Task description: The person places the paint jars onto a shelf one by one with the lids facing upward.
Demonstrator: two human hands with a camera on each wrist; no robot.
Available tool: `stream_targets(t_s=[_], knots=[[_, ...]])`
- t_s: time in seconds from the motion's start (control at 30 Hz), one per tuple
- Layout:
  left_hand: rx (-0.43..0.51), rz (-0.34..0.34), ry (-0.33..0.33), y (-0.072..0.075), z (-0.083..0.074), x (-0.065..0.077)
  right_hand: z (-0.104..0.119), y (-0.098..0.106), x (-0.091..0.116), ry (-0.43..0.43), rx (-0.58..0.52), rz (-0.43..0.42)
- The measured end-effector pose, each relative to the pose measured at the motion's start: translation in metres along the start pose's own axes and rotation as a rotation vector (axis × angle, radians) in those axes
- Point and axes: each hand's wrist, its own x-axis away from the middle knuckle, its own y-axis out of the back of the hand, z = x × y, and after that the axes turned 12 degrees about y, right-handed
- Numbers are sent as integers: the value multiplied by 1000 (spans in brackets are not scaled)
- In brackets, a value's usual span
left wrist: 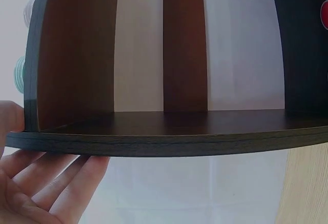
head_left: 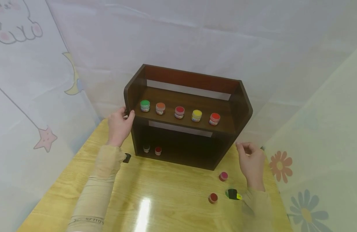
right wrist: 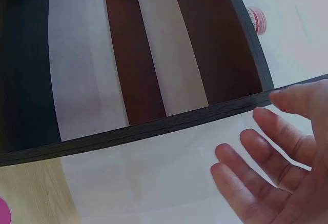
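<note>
A dark brown two-tier wooden shelf stands upright on the table. My left hand grips its left side panel, with the thumb at the front edge and the fingers on the outer side. My right hand is beside the right side panel, fingers loosely bent and holding nothing. Its thumb overlaps the panel's edge in the right wrist view. Along the upper board runs a row of small paint jars, including a green jar, an orange jar and a yellow jar.
On the lower tier, a dark-lidded jar and a red jar sit at the left. A pink jar and a dark red jar lie on the wooden table at front right. Pale printed sheets surround the table.
</note>
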Motion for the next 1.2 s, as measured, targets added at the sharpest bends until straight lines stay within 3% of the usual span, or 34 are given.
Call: stream_targets(t_s=[0.27,0.43,0.9,1.2], knots=[[0,22,16,2,-1,0,-3,4,16,-14,77,182],[40,41,27,3,0,-2,-14,1,27,-31,104,250],[35,50,38,4,0,-2,-28,-10,55,-152,25,375],[44,59,37,4,0,-1,-39,-15,75,-238,-59,507]])
